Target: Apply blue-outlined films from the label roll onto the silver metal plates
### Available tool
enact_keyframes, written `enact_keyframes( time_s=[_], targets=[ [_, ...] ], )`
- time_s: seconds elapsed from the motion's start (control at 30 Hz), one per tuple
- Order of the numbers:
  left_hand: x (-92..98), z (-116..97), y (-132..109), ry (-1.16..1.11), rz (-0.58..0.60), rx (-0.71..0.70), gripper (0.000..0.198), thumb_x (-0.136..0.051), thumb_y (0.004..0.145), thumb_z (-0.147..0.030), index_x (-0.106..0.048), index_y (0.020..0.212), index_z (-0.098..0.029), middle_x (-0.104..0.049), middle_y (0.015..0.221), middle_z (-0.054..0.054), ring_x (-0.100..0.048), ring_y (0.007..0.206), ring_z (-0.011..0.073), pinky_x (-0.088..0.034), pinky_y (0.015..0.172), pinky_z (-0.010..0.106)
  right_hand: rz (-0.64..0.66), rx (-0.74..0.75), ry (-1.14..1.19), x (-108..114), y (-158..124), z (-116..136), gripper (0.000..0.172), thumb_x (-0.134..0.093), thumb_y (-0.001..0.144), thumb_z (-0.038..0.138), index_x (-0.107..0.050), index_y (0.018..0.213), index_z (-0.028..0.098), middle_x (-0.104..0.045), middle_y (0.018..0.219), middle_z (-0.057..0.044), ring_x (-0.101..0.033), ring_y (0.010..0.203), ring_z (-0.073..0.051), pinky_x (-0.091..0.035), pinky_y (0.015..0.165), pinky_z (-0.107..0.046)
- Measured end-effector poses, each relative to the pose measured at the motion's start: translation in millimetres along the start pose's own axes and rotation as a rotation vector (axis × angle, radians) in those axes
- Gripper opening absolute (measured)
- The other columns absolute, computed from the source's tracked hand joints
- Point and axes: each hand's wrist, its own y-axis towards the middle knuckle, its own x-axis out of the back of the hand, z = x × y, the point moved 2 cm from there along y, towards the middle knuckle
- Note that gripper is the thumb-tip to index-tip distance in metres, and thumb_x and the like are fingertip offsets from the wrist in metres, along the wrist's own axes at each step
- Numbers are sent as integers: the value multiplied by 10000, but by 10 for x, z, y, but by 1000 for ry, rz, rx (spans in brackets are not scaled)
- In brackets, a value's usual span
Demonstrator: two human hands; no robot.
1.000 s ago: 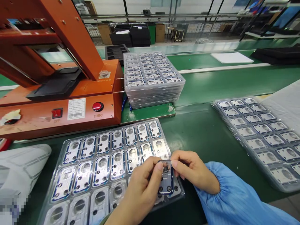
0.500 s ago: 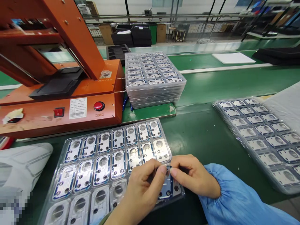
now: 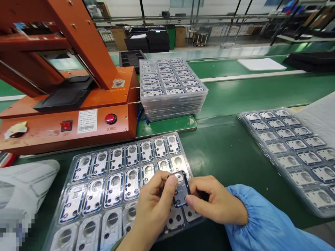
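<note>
Between my two hands a small rectangular plate with a dark blue border and a round hole (image 3: 181, 195) is held tilted above the tray. My left hand (image 3: 157, 202) pinches its upper left edge between thumb and fingers. On the opposite side, my right hand (image 3: 209, 198) grips the right edge with thumb and forefinger. Below lies a clear plastic tray (image 3: 68, 174) with rows of pockets, most visible ones holding similar silvery plates (image 3: 132, 183). My left hand and wrist hide part of its front rows.
An orange press (image 3: 110, 104) with a red button stands at the left. Behind the tray rises a stack of filled clear trays (image 3: 174, 104). More filled trays (image 3: 274, 146) lie at the right. A white plastic bag (image 3: 28, 184) sits at the left edge.
The blue-bordered plate has been lifted and tilted up from the tray, moving slightly left. My left hand has shifted a little left with it, and my right hand's fingers have slid down its right edge.
</note>
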Motion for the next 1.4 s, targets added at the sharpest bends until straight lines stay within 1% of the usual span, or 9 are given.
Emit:
enact_keyframes(
  time_s=[0.27,0.47,0.6,0.7,0.83,1.03,1.13,1.23,1.4],
  targets=[
    [8,-15,-15,59,-55,17,297,-497,849,-455,-587,728,-199,-446,450,-69,-451,401,97,-343,433,210,-5,-76,48,37,-1,12,248,-555,825,296,-457,624,189,-422,537,47,-375,485,-96,-301,450,-215],
    [6,-32,-10,123,-88,-51,275,-490,860,-400,-559,680,-203,-479,502,-67,-479,419,81,-356,445,196,-11,-82,34,22,-1,-19,176,-543,764,189,-434,626,190,-406,532,61,-355,463,-78,-286,432,-198],
    [13,-8,7,142,-63,-51,271,-482,866,-386,-555,681,-203,-487,471,-68,-493,421,91,-374,458,202,-40,-52,-21,12,4,-22,151,-535,730,156,-439,617,187,-414,541,59,-357,472,-76,-289,442,-196],
    [8,29,30,74,-30,-11,243,-485,860,-417,-565,787,-199,-521,464,-67,-519,425,109,-411,462,213,-63,-101,22,30,10,-34,150,-532,753,196,-455,624,185,-410,535,55,-354,469,-80,-296,438,-198],
    [3,20,44,-38,-157,9,247,-492,858,-406,-523,974,-191,-578,545,-58,-557,486,115,-474,522,228,-142,-201,32,86,21,-90,206,-546,790,266,-442,629,191,-390,541,57,-349,486,-87,-305,454,-204],
    [16,-19,39,-32,-227,-16,205,-493,866,-365,-550,930,-179,-565,536,-47,-541,480,112,-471,506,224,-194,-319,-89,125,39,-215,244,-586,818,370,-554,679,172,-493,580,32,-419,522,-105,-331,479,-219],
    [49,13,48,-34,-205,-36,221,-498,864,-380,-562,914,-175,-576,534,-41,-547,471,108,-477,491,214,-288,-281,-154,142,52,-231,247,-589,832,381,-550,691,181,-512,588,30,-450,528,-114,-360,488,-225],
    [63,28,49,-32,-175,-68,215,-504,863,-376,-575,887,-175,-579,532,-41,-551,468,100,-474,480,198,-364,-130,-303,146,62,-203,135,-573,856,313,-601,808,189,-556,681,7,-490,568,-127,-398,530,-245],
    [29,-22,8,-71,-197,-106,180,-521,854,-338,-600,842,-177,-568,560,-39,-533,463,87,-462,468,189,-323,101,-552,109,70,-171,138,-543,880,247,-660,934,199,-554,810,-43,-523,656,-153,-427,599,-283]
  ],
)
